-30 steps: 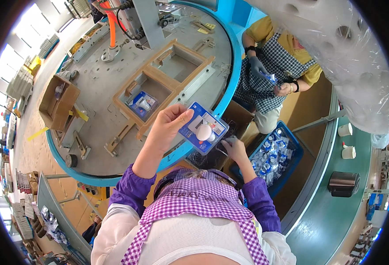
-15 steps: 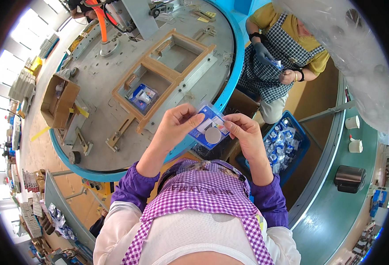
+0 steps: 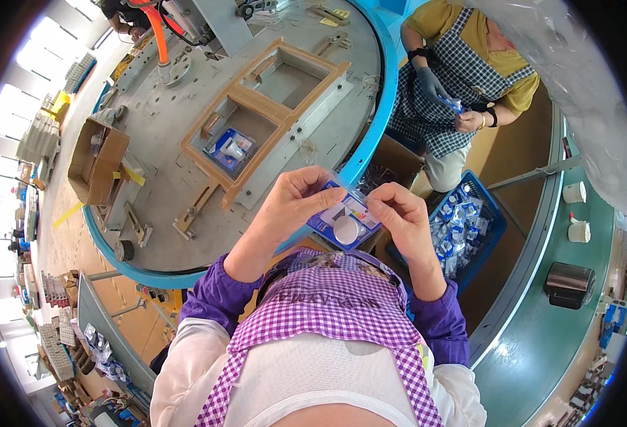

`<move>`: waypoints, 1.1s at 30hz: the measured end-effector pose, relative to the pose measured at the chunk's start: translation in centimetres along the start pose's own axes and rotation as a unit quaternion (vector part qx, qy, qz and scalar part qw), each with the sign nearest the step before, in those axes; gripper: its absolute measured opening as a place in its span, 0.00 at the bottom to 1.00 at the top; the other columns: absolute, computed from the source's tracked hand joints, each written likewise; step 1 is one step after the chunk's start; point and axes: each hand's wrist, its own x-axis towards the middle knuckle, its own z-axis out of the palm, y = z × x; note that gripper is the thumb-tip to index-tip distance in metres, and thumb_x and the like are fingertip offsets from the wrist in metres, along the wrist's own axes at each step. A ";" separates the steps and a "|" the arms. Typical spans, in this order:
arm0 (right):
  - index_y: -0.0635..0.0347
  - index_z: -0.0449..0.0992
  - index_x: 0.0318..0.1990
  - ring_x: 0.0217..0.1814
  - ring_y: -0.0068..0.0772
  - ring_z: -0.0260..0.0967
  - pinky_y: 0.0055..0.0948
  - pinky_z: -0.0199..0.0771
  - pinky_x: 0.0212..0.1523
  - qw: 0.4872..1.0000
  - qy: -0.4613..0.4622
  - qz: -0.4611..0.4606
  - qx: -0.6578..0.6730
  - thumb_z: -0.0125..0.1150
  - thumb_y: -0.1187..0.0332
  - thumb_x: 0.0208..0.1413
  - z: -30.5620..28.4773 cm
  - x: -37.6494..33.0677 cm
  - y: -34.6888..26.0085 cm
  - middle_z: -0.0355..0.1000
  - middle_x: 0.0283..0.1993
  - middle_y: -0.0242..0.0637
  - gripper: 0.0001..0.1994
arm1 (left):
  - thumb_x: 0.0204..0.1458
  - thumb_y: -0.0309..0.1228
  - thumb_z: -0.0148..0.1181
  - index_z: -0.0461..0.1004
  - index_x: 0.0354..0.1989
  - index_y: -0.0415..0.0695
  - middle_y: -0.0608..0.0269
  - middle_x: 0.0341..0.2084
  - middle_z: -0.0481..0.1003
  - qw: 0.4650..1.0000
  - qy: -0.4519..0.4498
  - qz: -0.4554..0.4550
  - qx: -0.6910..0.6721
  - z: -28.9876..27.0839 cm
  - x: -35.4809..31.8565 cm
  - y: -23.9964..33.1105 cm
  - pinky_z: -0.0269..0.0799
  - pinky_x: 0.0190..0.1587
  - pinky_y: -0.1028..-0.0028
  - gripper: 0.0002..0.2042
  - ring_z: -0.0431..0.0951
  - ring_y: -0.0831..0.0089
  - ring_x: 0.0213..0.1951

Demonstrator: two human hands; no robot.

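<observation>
A blue blister pack [image 3: 325, 225] with a round whitish piece in it is held in front of my apron, tilted toward me. My left hand [image 3: 300, 199] pinches its upper left edge between thumb and fingers. At its right edge, the thumb and fingers of my right hand [image 3: 401, 215] are pressed together on the clear plastic rim. Beyond my hands, another blue-and-white pack [image 3: 232, 149] lies inside the near opening of a brown-edged two-part frame [image 3: 283, 119]. That frame sits on a round grey table [image 3: 158, 238] with a blue rim.
A blue crate [image 3: 496, 226] full of small packs stands to the right on the floor. Past it, a co-worker [image 3: 463, 78] handles a small pack with one gloved hand. A cardboard box [image 3: 100, 171] is at left; a metal jug [image 3: 568, 286] stands on the green bench [image 3: 523, 349].
Both hands have shifted slightly right and down with the blister pack, still gripping it. The pack's angle has changed a little. The view has also shifted slightly.
</observation>
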 end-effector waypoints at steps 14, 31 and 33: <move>0.66 0.74 0.33 0.31 0.13 0.62 0.16 0.62 0.32 0.985 -0.104 0.130 -0.038 0.55 0.72 0.55 -1.4 1.4 0.2 0.69 0.29 0.25 0.06 | 0.45 0.28 0.62 0.76 0.30 0.38 0.67 0.23 0.75 0.994 0.003 -0.102 0.044 -0.9 1.0 -0.4 0.66 0.28 0.84 0.07 0.72 0.83 0.24; 0.61 0.73 0.28 0.23 0.13 0.56 0.14 0.53 0.25 0.982 -0.045 0.179 0.046 0.56 0.69 0.53 -2.6 0.9 2.5 0.65 0.23 0.24 0.06 | 0.43 0.33 0.63 0.76 0.32 0.40 0.64 0.23 0.75 0.984 -0.042 -0.171 -0.012 -0.8 3.2 -1.9 0.66 0.30 0.80 0.10 0.74 0.77 0.26; 0.61 0.73 0.28 0.23 0.13 0.56 0.15 0.51 0.23 0.979 -0.040 0.189 0.061 0.56 0.68 0.53 -3.0 1.1 3.1 0.65 0.22 0.25 0.07 | 0.43 0.32 0.63 0.76 0.32 0.40 0.64 0.24 0.75 0.982 -0.037 -0.187 0.008 -0.7 3.7 -2.0 0.67 0.31 0.80 0.10 0.74 0.76 0.26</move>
